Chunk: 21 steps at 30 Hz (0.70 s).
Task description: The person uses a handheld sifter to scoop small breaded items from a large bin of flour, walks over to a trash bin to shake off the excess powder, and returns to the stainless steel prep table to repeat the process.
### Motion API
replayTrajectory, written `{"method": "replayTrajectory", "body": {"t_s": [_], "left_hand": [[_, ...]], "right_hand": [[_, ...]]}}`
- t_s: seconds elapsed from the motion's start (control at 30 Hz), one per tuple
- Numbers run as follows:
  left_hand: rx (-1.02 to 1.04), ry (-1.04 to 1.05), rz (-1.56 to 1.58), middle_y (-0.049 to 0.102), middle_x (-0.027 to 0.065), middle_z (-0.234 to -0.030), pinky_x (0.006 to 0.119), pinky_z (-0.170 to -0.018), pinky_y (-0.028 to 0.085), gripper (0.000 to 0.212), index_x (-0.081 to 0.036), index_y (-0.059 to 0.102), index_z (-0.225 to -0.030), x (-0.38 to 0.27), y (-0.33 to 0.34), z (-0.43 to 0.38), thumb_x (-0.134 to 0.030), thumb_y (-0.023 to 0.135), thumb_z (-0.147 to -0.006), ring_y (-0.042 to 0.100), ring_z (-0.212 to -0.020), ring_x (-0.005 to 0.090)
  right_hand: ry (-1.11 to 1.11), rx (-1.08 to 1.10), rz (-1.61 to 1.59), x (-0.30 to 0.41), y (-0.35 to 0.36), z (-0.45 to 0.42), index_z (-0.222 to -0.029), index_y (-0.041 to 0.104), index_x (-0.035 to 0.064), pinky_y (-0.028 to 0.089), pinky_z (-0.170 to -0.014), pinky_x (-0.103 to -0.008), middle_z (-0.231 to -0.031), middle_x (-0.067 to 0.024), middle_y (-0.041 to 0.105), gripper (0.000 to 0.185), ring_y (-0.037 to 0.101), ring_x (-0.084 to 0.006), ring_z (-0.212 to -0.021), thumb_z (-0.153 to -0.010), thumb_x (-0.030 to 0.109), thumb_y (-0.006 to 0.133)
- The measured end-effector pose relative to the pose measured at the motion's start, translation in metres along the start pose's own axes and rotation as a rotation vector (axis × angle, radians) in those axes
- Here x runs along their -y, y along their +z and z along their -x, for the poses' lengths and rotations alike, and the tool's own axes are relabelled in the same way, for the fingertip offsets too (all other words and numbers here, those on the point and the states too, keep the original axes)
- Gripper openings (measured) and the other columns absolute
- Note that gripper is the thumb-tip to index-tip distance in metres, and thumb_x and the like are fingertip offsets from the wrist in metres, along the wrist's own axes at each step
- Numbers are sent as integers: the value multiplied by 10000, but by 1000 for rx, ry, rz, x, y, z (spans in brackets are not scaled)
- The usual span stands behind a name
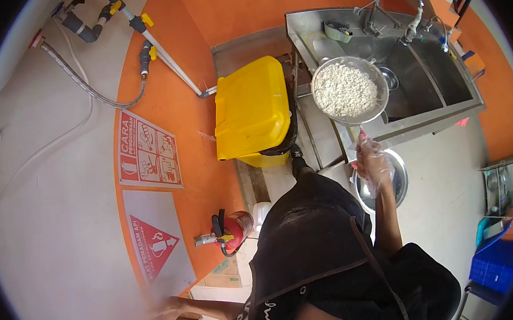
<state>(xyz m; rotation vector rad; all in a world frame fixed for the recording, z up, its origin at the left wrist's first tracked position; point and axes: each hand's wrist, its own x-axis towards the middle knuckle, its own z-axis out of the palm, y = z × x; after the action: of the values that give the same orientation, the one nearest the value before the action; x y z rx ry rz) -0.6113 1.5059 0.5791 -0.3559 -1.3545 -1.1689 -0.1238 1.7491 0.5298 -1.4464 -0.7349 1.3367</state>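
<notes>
My right hand [373, 164], in a clear plastic glove, grips the handle of a round mesh strainer [384, 102]. Pale, flaky crumbs of food [345, 90] fill the strainer, which is held out over the near left corner of a stainless steel sink unit [432, 123]. Below my right wrist, a large metal bowl [401, 174] is partly hidden by my arm. My left hand [167, 315] reaches out at the lower left beside the wall. It is blurred, and whether it holds anything cannot be made out.
Left of the sink stands a yellow lidded bin [253, 111] with a black liner. A red fire extinguisher [239, 228] and a white plastic container [261, 213] sit by the orange wall. A spring-hose faucet [412, 28] rises behind the basins. Blue crates [495, 261] stand at right.
</notes>
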Motion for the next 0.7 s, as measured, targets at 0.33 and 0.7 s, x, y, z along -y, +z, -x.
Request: {"method": "replayTrajectory", "body": {"t_s": [0.33,0.7], "left_hand": [[11,122,77,397,147,-1135,420,-883,401,508,-31,291,-1162,-1,5,8,-332,624,-926,459,-1026,261],[26,145,109,393,154,-1138,420,-877,421,507,-31,280,-1171,-1,7,13,-334,610,-932,464,-1037,268]], "right_hand": [[-318,29,697,-85,51,-129,-871,602,69,448,-461,-325,-615,-41,560,354,540,-150,-507,-982,388,495],[-1857,-1181,2589,-152,109,-259,-703,585,77,502,-483,-320,-583,-81,592,305,586,-188,-498,-967,169,464]]}}
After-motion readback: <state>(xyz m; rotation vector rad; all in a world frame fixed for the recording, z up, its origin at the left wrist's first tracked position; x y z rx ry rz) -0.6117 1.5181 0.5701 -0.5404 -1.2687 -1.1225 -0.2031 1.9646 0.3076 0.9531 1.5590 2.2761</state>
